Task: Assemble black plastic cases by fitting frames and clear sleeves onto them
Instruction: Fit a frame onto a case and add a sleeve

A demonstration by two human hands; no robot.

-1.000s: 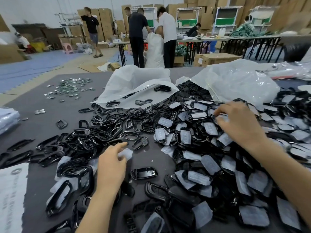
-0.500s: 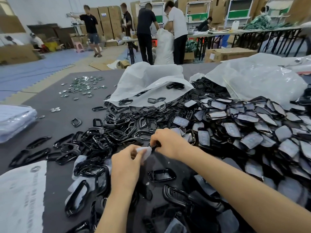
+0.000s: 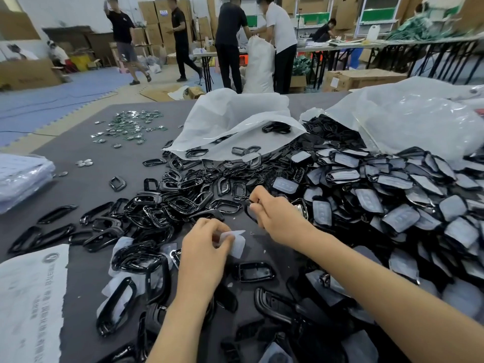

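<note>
While the left hand (image 3: 207,247) pinches a clear sleeve (image 3: 237,243) between thumb and fingertips, the right hand (image 3: 273,217) is clenched round a thin black frame (image 3: 248,212), only a curved edge of which shows past the knuckles. Both hands are held just above the middle of the dark surface (image 3: 86,184), near each other but apart. A black case (image 3: 252,272) lies open side up just beside the left hand, toward the near edge. Loose frames (image 3: 183,203) spread from the middle toward the left edge, and cases already sleeved (image 3: 392,203) are heaped along the right side. Two white plastic bags (image 3: 235,121) lie crumpled behind both piles toward the far edge. Small silver badges (image 3: 131,127) are scattered near the far left corner. A printed white sheet (image 3: 26,305) covers the near left corner.
</note>
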